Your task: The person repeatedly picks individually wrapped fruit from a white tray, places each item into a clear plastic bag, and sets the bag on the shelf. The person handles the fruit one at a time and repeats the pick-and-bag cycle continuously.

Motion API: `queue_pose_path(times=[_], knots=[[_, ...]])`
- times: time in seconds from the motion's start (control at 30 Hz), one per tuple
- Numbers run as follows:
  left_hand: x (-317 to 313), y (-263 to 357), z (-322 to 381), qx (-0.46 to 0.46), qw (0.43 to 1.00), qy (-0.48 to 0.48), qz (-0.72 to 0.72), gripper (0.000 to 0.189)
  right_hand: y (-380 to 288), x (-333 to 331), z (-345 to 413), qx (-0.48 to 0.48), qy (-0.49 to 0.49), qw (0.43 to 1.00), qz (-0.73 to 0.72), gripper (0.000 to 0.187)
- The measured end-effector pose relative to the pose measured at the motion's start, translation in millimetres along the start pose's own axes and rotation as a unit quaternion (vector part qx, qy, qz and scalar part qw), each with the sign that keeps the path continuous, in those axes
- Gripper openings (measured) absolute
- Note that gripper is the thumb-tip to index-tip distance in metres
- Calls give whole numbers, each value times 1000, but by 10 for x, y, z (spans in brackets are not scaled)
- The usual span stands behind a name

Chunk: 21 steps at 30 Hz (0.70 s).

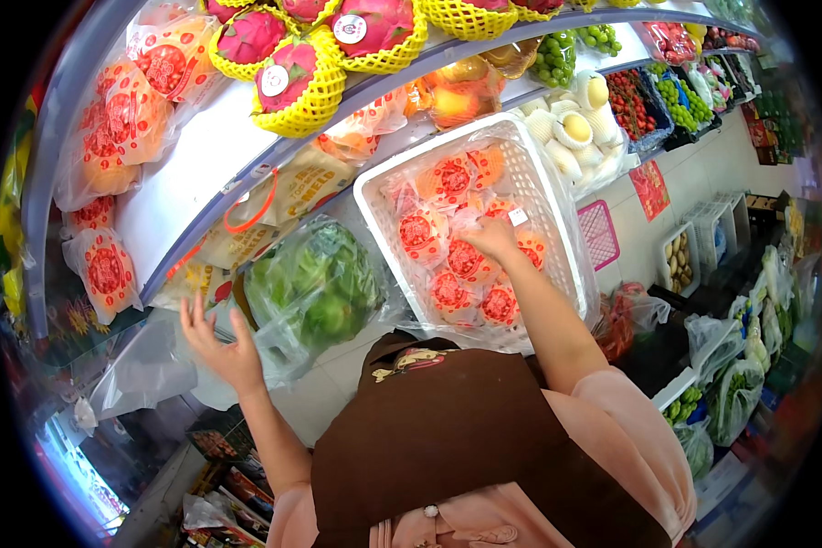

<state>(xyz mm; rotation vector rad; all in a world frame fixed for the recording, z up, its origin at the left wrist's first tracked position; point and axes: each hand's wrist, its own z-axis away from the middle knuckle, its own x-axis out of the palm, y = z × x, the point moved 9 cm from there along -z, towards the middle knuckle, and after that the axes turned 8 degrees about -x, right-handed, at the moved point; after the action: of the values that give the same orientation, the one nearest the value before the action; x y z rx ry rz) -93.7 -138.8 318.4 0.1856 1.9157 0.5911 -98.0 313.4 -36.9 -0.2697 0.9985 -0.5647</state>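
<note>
In front of me a white plastic basket (366,198) holds several orange-coloured fruits (421,233), each in a clear bag printed in red. My right hand (492,238) reaches into its middle, fingers bent around a bagged fruit (469,260); the fingertips are partly hidden in the plastic. A small white tag (517,216) lies just beyond this hand. Fingers spread and holding nothing, my left hand (225,349) is raised at the left. It is near a clear bag of leafy greens (315,281) and the front of the display shelf.
A curved shelf edge (209,209) crosses above the left hand. Dragon fruits (301,75) in yellow foam nets and more bagged fruits (120,123) rest on the shelf. Printed carton bags (308,185) stand below it. Pale fruits in white foam (568,133) lie right of the basket.
</note>
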Motion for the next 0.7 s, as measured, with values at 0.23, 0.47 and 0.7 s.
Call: queue_pose_path(times=[0.23, 0.47, 0.7], knots=[[564, 732, 135, 57, 986, -122, 100, 46, -39, 202, -226, 80, -75, 967, -230, 50], [965, 644, 456, 12, 951, -243, 192, 28, 322, -157, 654, 33, 80, 874, -478, 29], [1553, 1385, 1057, 101, 835, -474, 261, 49, -33, -875, 1326, 64, 145, 714, -682, 55]])
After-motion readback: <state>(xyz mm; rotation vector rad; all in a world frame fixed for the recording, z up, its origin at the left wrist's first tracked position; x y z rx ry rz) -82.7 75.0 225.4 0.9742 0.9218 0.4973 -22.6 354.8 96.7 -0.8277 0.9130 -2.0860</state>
